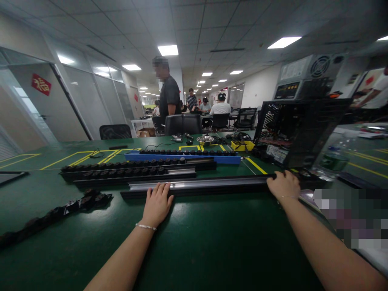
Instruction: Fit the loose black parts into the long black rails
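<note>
A long black rail (212, 186) with a shiny silver channel lies crosswise on the green table in front of me. Near its left end, my left hand (157, 204) is laid across it, fingers over the top and thumb at the near side. My right hand (284, 184) is closed around the right end; the fingertips there are partly hidden. Just beyond lie more rails (124, 173) filled with rows of small black parts, and behind them a blue rail (182, 157) carrying a similar row. A strip of loose black parts (60, 212) lies at the left.
An opened computer case (300, 129) stands at the right, with a power supply (306, 74) on top and a plastic bottle (335, 155) beside it. Farther back are a metal bowl (205, 140), a yellow tray (242, 145) and cables. People stand and sit beyond the table.
</note>
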`<action>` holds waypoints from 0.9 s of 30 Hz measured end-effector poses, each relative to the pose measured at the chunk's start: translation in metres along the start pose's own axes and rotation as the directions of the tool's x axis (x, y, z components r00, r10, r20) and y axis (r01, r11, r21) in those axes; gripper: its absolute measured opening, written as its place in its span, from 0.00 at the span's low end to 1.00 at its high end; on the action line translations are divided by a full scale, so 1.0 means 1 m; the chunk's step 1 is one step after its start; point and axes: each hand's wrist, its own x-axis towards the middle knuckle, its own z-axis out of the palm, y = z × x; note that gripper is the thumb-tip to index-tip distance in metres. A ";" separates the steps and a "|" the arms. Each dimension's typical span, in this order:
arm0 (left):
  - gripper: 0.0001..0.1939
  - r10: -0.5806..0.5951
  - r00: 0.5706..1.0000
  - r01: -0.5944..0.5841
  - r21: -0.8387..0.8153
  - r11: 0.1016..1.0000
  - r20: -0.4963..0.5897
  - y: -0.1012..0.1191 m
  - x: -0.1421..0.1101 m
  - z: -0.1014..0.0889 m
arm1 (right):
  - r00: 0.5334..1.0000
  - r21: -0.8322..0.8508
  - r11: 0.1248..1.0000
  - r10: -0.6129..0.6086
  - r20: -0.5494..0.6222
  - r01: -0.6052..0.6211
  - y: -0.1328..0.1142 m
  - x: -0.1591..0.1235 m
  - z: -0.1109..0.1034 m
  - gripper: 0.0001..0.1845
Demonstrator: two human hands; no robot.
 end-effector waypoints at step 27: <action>0.21 0.024 0.999 -0.024 0.001 1.000 0.029 0.003 0.002 0.001 | 0.998 0.020 0.998 -0.063 0.018 0.062 -0.020 -0.014 -0.009 0.23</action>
